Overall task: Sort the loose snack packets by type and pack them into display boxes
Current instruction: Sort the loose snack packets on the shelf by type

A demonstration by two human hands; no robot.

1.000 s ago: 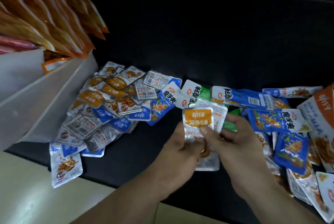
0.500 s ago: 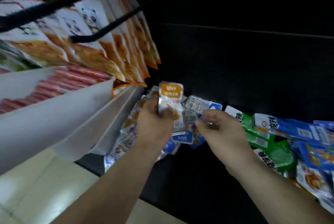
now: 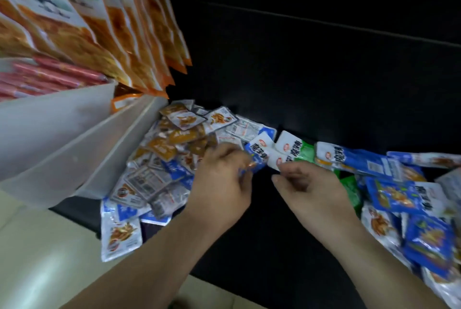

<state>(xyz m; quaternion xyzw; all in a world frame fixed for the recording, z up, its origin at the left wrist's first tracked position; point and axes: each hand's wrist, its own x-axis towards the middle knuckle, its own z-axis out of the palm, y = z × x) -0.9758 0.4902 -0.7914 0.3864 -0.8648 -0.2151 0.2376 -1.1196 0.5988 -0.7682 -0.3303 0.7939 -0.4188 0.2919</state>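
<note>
Fingers (image 3: 230,152) of left hand (image 3: 222,184) pinch blue packet (image 3: 255,156) at their tips, likely sorting it out; right hand (image 3: 308,184) curls loosely, empty.

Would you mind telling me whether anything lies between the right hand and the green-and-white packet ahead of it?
Nothing visible does: the right hand has its fingertips right at the near white edge of the green-and-white packet.

Black shelf (image 3: 311,114): loose snack packets (image 3: 154,174) (heaped), white display boxes (image 3: 74,139).
</note>
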